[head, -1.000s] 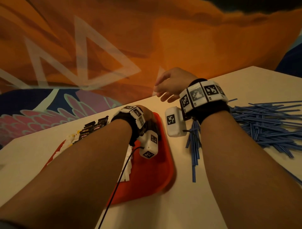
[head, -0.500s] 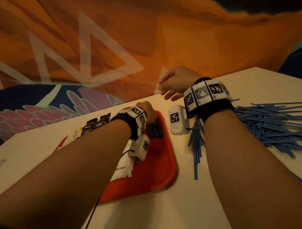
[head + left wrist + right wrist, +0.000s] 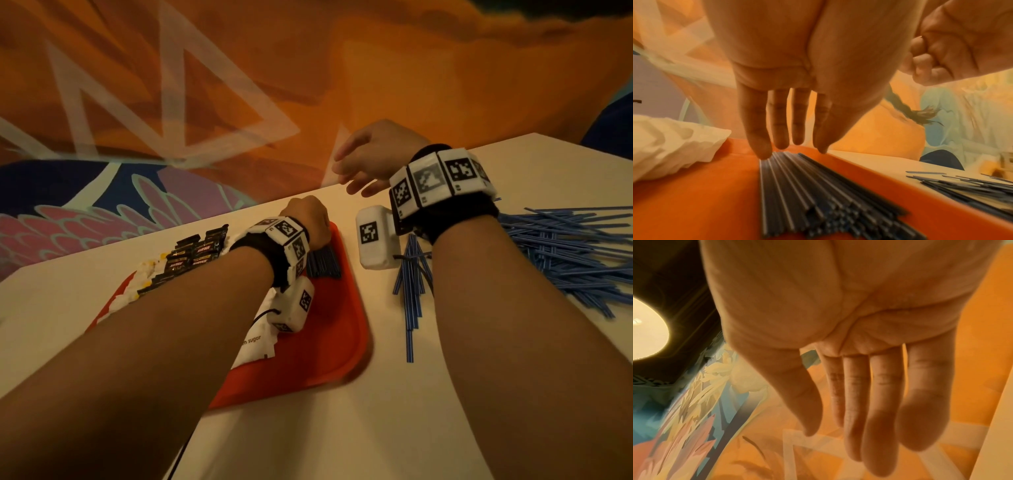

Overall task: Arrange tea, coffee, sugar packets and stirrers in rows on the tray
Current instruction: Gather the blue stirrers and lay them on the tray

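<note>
Touching stirrers' (image 3: 797,186) far ends, left fingers (image 3: 758,129) straight.

Bare red tray (image 3: 329,363) floor open at its near right corner, stirrer bundle (image 3: 323,262) filling the far right corner under the left hand (image 3: 310,219), loose stirrers (image 3: 561,253) crowding the worktop (image 3: 359,428) right side, near edge wide open, right hand (image 3: 373,157) raised over the far edge.

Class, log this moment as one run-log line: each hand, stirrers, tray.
left hand: straight fingers on stirrers | right hand: open, empty | stirrers: bundled on tray | loose stirrers: on table
</note>
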A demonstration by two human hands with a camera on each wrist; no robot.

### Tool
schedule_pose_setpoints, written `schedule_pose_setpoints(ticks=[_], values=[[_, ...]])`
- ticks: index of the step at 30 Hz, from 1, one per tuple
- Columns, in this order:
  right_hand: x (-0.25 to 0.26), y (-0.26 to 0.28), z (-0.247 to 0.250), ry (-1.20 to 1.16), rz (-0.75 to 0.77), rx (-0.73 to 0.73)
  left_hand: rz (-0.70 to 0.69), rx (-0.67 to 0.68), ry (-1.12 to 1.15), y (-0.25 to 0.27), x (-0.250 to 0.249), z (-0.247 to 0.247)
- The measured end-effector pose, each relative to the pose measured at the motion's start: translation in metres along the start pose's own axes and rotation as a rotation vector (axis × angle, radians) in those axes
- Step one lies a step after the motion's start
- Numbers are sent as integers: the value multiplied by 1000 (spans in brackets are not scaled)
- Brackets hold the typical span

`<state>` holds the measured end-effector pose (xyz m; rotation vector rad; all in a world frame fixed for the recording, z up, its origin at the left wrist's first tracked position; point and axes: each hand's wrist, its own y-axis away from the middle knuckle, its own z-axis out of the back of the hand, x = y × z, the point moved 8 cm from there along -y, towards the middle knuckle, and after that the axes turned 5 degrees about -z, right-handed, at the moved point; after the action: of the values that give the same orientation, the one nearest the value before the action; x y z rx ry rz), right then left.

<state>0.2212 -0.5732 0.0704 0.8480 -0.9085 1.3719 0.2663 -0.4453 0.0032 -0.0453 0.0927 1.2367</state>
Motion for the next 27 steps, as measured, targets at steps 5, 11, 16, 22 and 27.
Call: schedule_pose_setpoints(ticks=[5,11,16,22,27], values=[[5,15,16,7,-4,-55,-41,40,23,13,-24,14],[-23,42,61,155,-145,-113,-55,242,167,28,-68,11],[-69,69,97,574,-348,-124,-94,464,69,42,-102,-18],[-146,61,122,1090,-519,-93,-162,425,-97,36,-137,-34],[-144,62,102,1171,-528,-6,-201,363,-77,33,-165,-40]])
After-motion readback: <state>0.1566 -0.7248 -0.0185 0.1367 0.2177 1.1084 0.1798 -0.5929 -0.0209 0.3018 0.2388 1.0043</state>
